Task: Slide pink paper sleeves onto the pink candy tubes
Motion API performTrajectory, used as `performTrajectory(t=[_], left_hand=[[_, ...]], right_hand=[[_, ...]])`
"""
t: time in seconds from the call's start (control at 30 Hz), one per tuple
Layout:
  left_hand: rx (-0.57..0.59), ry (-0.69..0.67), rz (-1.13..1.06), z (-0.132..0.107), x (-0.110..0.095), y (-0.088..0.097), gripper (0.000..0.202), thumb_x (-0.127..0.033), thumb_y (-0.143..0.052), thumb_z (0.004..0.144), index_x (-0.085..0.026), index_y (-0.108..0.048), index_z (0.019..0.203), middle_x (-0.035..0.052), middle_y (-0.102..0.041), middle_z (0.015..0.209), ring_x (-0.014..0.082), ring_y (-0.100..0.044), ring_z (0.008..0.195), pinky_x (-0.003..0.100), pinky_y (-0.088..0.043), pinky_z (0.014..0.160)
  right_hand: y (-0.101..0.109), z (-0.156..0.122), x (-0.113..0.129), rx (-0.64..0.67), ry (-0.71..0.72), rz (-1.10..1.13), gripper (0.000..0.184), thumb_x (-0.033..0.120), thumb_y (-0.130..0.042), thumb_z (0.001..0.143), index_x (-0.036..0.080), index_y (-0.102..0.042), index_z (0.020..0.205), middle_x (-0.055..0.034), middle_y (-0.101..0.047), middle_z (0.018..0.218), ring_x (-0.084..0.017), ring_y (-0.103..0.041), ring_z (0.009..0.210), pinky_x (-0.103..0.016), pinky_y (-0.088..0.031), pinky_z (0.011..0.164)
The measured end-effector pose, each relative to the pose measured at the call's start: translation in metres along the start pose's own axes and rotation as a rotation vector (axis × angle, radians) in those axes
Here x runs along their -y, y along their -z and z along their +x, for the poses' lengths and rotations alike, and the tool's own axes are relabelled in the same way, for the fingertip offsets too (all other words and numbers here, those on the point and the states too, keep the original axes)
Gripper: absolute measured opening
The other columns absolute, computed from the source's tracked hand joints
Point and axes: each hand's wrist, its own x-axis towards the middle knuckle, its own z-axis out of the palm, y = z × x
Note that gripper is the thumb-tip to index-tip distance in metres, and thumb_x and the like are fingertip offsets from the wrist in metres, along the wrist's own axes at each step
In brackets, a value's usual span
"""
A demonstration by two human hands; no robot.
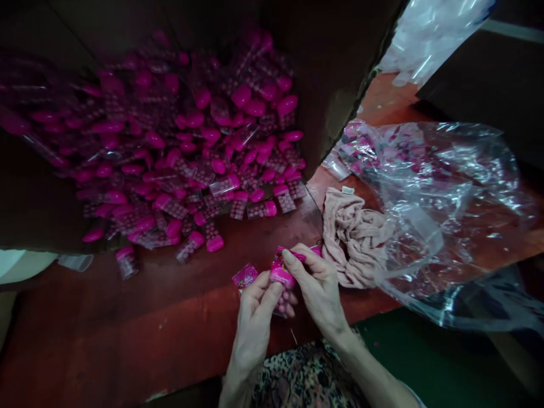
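Over the table's front edge, my left hand (255,314) grips a small clear bottle (283,303) filled with pink balls, its pink cap towards the far side. My right hand (322,288) pinches a shiny pink printed wrapper (277,264) at the cap; whether the wrapper goes around the cap cannot be made out. Just beyond my left fingers is another pink printed piece (245,276). A heap of similar pink-capped bottles (210,134) fills the opening of a large dark box (335,73) and spills onto the red table (170,323).
Right of my hands lies a crumpled beige cloth (355,238). Beyond it spreads a clear plastic bag (450,187) with pink printed pieces inside. Another bag (429,39) of whitish pieces stands at the back right. A clear cup (76,262) lies at the left.
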Motion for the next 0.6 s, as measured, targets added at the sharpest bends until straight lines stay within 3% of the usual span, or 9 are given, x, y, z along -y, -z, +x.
performTrajectory(t=[0.13,0.23,0.33,0.6], left_hand=[[-0.097,-0.057,0.006,-0.001,0.009,-0.002,0.022,-0.029,-0.057,0.082,-0.015,-0.068,0.095,0.0029,-0.066,0.070,0.0106,-0.056,0.056,0.020,-0.043,0.053],[-0.122,-0.064,0.002,0.000,0.010,-0.004,0.022,-0.030,-0.058,0.081,-0.017,-0.068,0.096,0.0030,-0.066,0.071,0.0110,-0.056,0.058,0.019,-0.043,0.052],[-0.118,-0.052,-0.004,-0.001,0.009,-0.006,0.023,-0.030,-0.058,0.081,-0.017,-0.068,0.097,0.0029,-0.065,0.071,0.0108,-0.056,0.058,0.019,-0.043,0.052],[-0.154,-0.089,0.133,-0.009,-0.001,-0.012,0.022,-0.030,-0.056,0.083,-0.017,-0.068,0.095,0.0023,-0.064,0.072,0.0102,-0.054,0.059,0.018,-0.045,0.054]], right_hand=[[-0.008,0.003,-0.006,-0.160,0.290,-0.284,0.023,0.025,-0.051,0.087,0.018,-0.058,0.066,0.0024,-0.047,0.059,-0.011,-0.046,0.057,-0.025,-0.036,0.054],[-0.009,0.004,-0.006,-0.173,0.371,-0.366,0.024,0.023,-0.051,0.088,0.018,-0.058,0.066,0.0024,-0.047,0.057,-0.011,-0.045,0.056,-0.025,-0.035,0.054],[-0.008,0.004,-0.002,-0.189,0.309,-0.349,0.027,0.025,-0.051,0.088,0.018,-0.056,0.062,0.0028,-0.047,0.056,-0.010,-0.044,0.053,-0.024,-0.034,0.052],[-0.014,0.000,0.004,-0.195,-0.057,-0.056,0.037,0.040,-0.053,0.085,0.018,-0.047,0.056,0.0077,-0.037,0.046,-0.006,-0.031,0.039,-0.020,-0.028,0.039]])
